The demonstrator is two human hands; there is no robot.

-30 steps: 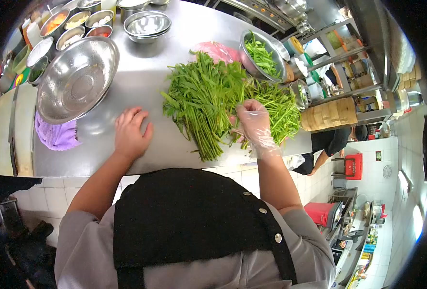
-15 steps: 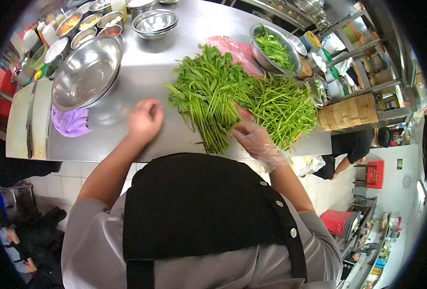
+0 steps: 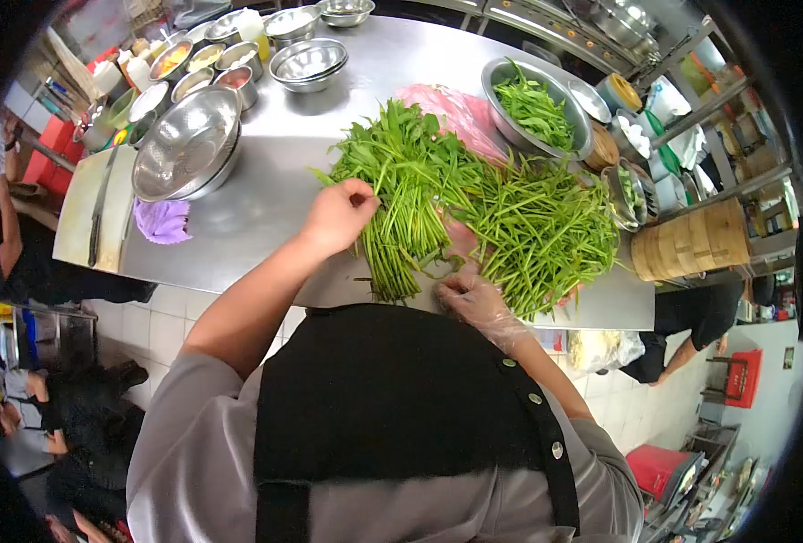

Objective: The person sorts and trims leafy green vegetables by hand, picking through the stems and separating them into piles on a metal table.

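Note:
A pile of long-stemmed leafy greens (image 3: 401, 195) lies on the steel table, leaves toward the far side and stems toward me. My left hand (image 3: 341, 217), bare, is at the pile's left edge with its fingers curled; anything inside them is hidden. In a clear plastic glove, my right hand (image 3: 475, 297) is low at the table's near edge, beside the cut stem ends. Its fingertips are pinched together, and what they hold is too small to make out. A second heap of stems (image 3: 551, 231) spreads to the right, partly over a pink plastic bag (image 3: 460, 113).
At the right back stands a steel bowl (image 3: 578, 118) of picked greens, near a bamboo steamer (image 3: 691, 240). A perforated steel bowl (image 3: 184, 145) rests over a purple cloth (image 3: 161, 220) on the left. A knife (image 3: 100, 204) lies on the cutting board (image 3: 80, 213). Other people are at both sides.
My left hand has moved right and reached the edge of the greens. My right hand has drawn down toward the table's near edge, away from the stems. The view has shifted slightly.

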